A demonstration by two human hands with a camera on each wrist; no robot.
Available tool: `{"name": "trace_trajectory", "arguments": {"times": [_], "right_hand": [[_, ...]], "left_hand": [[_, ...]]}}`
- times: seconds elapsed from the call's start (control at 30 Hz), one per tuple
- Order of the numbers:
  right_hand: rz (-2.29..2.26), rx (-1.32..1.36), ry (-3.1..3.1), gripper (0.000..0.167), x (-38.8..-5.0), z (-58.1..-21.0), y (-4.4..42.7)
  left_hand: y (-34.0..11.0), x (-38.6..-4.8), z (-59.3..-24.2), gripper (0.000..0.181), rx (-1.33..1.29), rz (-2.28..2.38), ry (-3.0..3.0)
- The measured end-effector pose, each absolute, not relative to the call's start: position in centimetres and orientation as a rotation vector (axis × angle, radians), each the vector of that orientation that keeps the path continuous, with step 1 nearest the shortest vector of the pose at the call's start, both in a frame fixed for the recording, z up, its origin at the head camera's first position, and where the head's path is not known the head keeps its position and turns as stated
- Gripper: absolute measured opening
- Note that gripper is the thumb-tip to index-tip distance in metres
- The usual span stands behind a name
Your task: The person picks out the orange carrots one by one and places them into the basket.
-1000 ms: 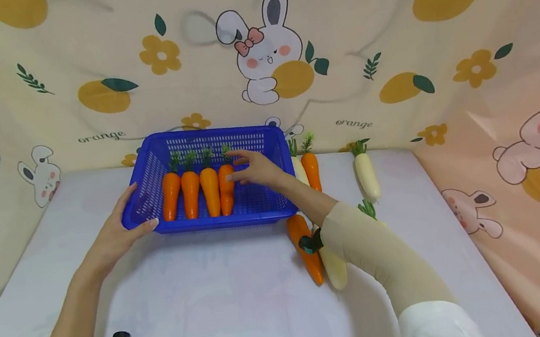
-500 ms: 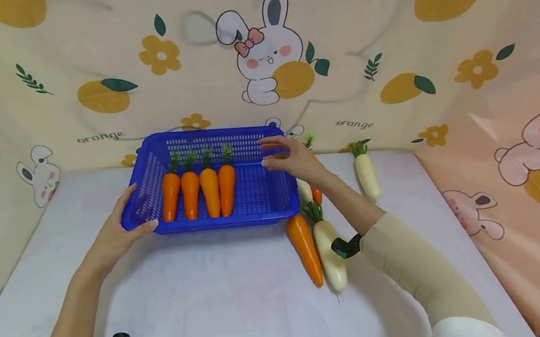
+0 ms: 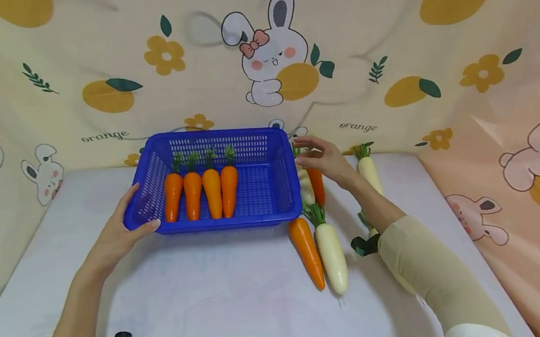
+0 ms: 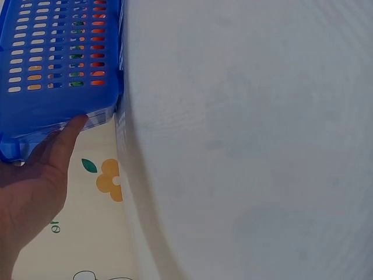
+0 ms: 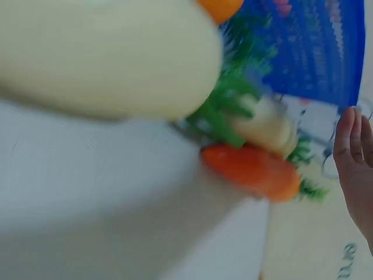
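Observation:
The blue basket stands at the back of the table, with several orange carrots lying side by side in its left half, green tops toward the back. My left hand holds its left front corner, thumb at the front rim and fingers along the side; the left wrist view shows this hand against the basket's wall. Just off the basket's right side, my right hand hovers empty with loosely bent fingers, over a carrot and a white radish. The right wrist view shows those fingers apart.
In front of the basket's right corner lie another carrot and a radish. Farther right, a radish and another one are partly hidden by my right arm. A printed cloth hangs behind the table.
My right hand has let go of the rightmost carrot in the basket and moved right, past the basket's right rim. My left hand and the basket stay in place.

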State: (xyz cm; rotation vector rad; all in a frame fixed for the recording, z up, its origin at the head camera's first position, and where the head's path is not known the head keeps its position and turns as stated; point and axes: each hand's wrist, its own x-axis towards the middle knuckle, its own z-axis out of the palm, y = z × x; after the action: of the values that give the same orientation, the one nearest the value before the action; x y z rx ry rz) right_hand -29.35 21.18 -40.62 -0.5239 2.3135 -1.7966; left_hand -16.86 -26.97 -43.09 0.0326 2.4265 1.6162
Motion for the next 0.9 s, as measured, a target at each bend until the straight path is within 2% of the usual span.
{"name": "trace_trajectory", "arguments": {"times": [0.27,0.63,0.9], "right_hand": [[-1.763,-0.422,2.422,0.052,-28.7,-40.4,23.5],[-1.674,-0.192,2.37,0.062,-29.9,-44.6,26.0],[-1.534,-0.182,2.391,0.069,-30.9,-46.0,26.2]], "left_hand": [[-26.9,-16.8,-43.1,0.098,0.029,1.615,2.425],[-26.7,-16.6,-43.0,0.098,0.025,1.616,2.422],[-26.7,-16.5,-42.7,0.097,0.022,1.62,2.426]]}}
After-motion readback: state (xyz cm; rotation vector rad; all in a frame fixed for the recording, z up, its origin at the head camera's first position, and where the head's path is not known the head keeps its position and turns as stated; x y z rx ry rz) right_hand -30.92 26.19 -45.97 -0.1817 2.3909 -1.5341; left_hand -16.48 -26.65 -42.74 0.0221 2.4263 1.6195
